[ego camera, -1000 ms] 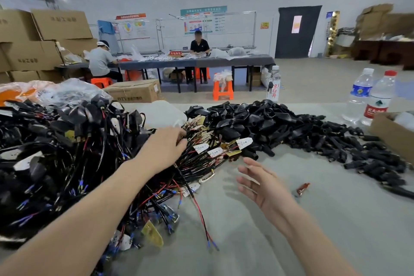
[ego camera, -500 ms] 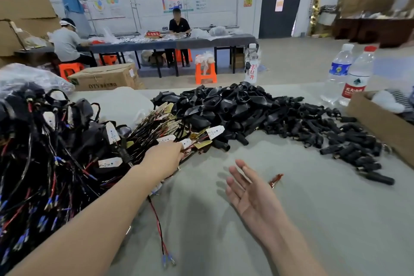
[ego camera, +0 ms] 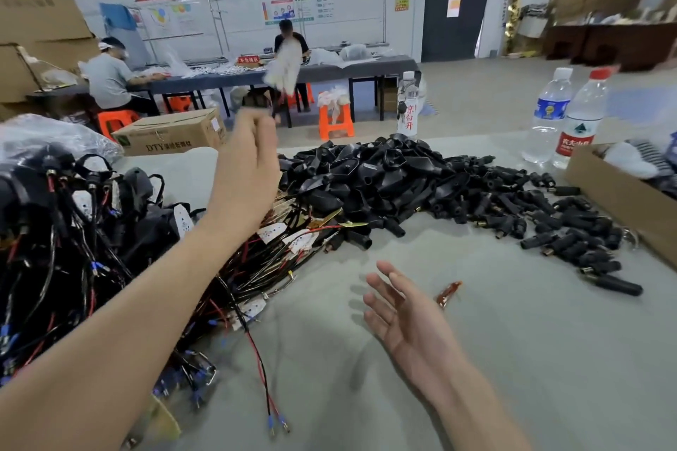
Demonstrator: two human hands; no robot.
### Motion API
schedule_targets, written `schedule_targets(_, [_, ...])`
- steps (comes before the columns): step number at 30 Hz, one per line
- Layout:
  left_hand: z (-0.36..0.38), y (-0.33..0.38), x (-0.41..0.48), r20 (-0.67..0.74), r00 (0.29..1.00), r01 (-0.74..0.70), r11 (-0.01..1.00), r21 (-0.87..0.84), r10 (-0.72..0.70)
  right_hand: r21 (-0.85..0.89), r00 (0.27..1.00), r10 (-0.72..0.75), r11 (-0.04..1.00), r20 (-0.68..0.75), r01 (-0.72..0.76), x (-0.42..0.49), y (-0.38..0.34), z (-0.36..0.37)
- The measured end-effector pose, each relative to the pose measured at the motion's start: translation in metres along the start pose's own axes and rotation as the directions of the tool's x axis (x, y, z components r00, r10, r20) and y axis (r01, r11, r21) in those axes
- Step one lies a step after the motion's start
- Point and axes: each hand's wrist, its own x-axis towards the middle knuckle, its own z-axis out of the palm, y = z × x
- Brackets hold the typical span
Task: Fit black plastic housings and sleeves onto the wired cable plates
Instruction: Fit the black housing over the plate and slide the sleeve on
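**Entry: one plate lifted from the bundle, right hand waiting**

Change noted: half a second ago the left hand (ego camera: 249,154) was down in the fan of wired plates (ego camera: 285,234), at table level. It is now raised well above them, with the back of the hand towards the camera. The fingers are curled into a pinch at the top. Above the pinch is a motion-blurred white shape with a trace of red lead, which I read as a single cable plate (ego camera: 282,66) pulled free. The blur is too heavy to confirm the exact grip or how the plate is oriented.

The right hand (ego camera: 410,315) is little changed. It is palm up, fingers spread and relaxed, holding nothing, and hovers low over the grey table (ego camera: 513,359). A small reddish-brown scrap (ego camera: 448,293) lies just beside its fingertips, apart from them.

Stock positions:
- The heap of black housings (ego camera: 366,179) is beyond the plates and touches their far ends.
- The smaller cylindrical sleeves (ego camera: 571,234) trail off to the right of the heap, towards the cardboard box (ego camera: 622,201).
- A tangle of wired harnesses (ego camera: 73,231) fills the left side of the table.
- Two water bottles (ego camera: 564,117) stand at the far right, clear of the work.

Reading: the pick step looks done and no fitting has started. The lifted plate has no housing or sleeve on it that I can see. My judgement is that the free right hand should next take a housing from the heap or steady the plate's leads. One risk is that a red-and-black pair (ego camera: 260,362) runs out of the bundle towards the near edge, so leads may snag as the plate comes away.
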Motion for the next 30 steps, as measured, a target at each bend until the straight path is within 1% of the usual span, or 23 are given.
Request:
schedule_targets(1, [-0.002, 0.016, 0.010, -0.064, 0.997, 0.027, 0.988, -0.151, -0.037, -0.015, 1.000, -0.006, 1.000, 0.003, 0.006, -0.001, 0.000, 0.001])
schedule_targets(2, [-0.005, 0.031, 0.018, -0.120, 0.988, 0.058, 0.946, -0.320, -0.101, -0.035, 1.000, -0.013, 0.999, 0.018, 0.014, -0.003, 0.000, 0.002])
schedule_targets(3, [-0.008, 0.045, 0.025, -0.168, 0.970, 0.075, 0.870, -0.487, -0.177, -0.059, 0.999, -0.020, 0.998, 0.041, 0.023, -0.005, 0.000, 0.003])
schedule_targets(4, [-0.009, 0.056, 0.029, -0.211, 0.943, 0.070, 0.771, -0.632, -0.259, -0.082, 0.997, -0.025, 0.996, 0.068, 0.031, -0.007, 0.001, 0.004])
schedule_targets(5, [-0.009, 0.063, 0.030, -0.247, 0.906, 0.047, 0.662, -0.748, -0.343, -0.101, 0.996, -0.024, 0.994, 0.089, 0.033, -0.009, 0.002, 0.006])
schedule_targets(6, [-0.006, 0.067, 0.026, -0.259, 0.867, 0.027, 0.558, -0.829, -0.426, -0.117, 0.994, -0.019, 0.993, 0.103, 0.031, -0.010, 0.003, 0.007])
schedule_targets(7, [0.000, 0.067, 0.019, -0.241, 0.830, 0.033, 0.475, -0.879, -0.504, -0.130, 0.994, -0.014, 0.991, 0.112, 0.029, -0.011, 0.003, 0.008])
schedule_targets(8, [0.009, 0.063, 0.006, -0.200, 0.794, 0.077, 0.423, -0.903, -0.573, -0.136, 0.993, -0.014, 0.990, 0.117, 0.030, -0.013, 0.003, 0.008])
schedule_targets(10, [0.032, 0.046, -0.031, -0.091, 0.729, 0.229, 0.367, -0.901, -0.678, -0.124, 0.993, -0.033, 0.991, 0.113, 0.047, -0.014, 0.003, 0.007])
schedule_targets(12, [0.052, 0.025, -0.074, 0.032, 0.697, 0.362, 0.313, -0.878, -0.717, -0.107, 0.995, -0.070, 0.991, 0.072, 0.077, -0.013, 0.001, 0.006])
schedule_targets(14, [0.067, 0.008, -0.111, 0.138, 0.680, 0.444, 0.255, -0.859, -0.721, -0.089, 0.994, -0.110, 0.990, -0.009, 0.109, -0.011, 0.000, 0.005])
schedule_targets(15, [0.072, 0.002, -0.127, 0.159, 0.667, 0.470, 0.245, -0.848, -0.728, -0.077, 0.990, -0.133, 0.989, -0.050, 0.129, -0.009, -0.001, 0.004])
schedule_targets(18, [0.078, -0.015, -0.156, 0.115, 0.664, 0.491, 0.315, -0.812, -0.739, -0.070, 0.974, -0.206, 0.977, -0.097, 0.200, -0.009, -0.002, -0.002])
schedule_targets(20, [0.076, -0.021, -0.158, 0.091, 0.666, 0.457, 0.309, -0.834, -0.740, -0.064, 0.969, -0.230, 0.972, -0.091, 0.225, -0.010, -0.001, -0.004])
schedule_targets(22, [0.073, -0.024, -0.159, 0.108, 0.673, 0.439, 0.277, -0.855, -0.732, -0.074, 0.970, -0.235, 0.970, -0.068, 0.230, -0.011, 0.002, -0.003])
schedule_targets(23, [0.073, -0.023, -0.159, 0.127, 0.686, 0.463, 0.295, -0.836, -0.717, -0.074, 0.970, -0.237, 0.970, -0.054, 0.233, -0.010, 0.003, -0.002])
schedule_targets(25, [0.077, -0.018, -0.166, 0.195, 0.727, 0.579, 0.435, -0.689, -0.658, -0.070, 0.974, -0.227, 0.972, -0.025, 0.225, -0.009, 0.005, -0.001])
schedule_targets(26, [0.082, -0.015, -0.171, 0.245, 0.750, 0.610, 0.499, -0.615, -0.614, -0.074, 0.976, -0.218, 0.973, -0.012, 0.216, -0.008, 0.005, -0.001])
schedule_targets(27, [0.085, -0.012, -0.176, 0.293, 0.772, 0.612, 0.534, -0.584, -0.564, -0.090, 0.977, -0.213, 0.973, -0.003, 0.211, -0.008, 0.006, -0.002])
schedule_targets(28, [0.089, -0.010, -0.179, 0.322, 0.789, 0.602, 0.549, -0.580, -0.523, -0.121, 0.977, -0.215, 0.970, 0.000, 0.213, -0.008, 0.006, -0.002])
schedule_targets(30, [0.091, -0.008, -0.178, 0.340, 0.797, 0.594, 0.545, -0.592, -0.500, -0.205, 0.969, -0.249, 0.949, -0.012, 0.241, -0.007, 0.007, -0.003])
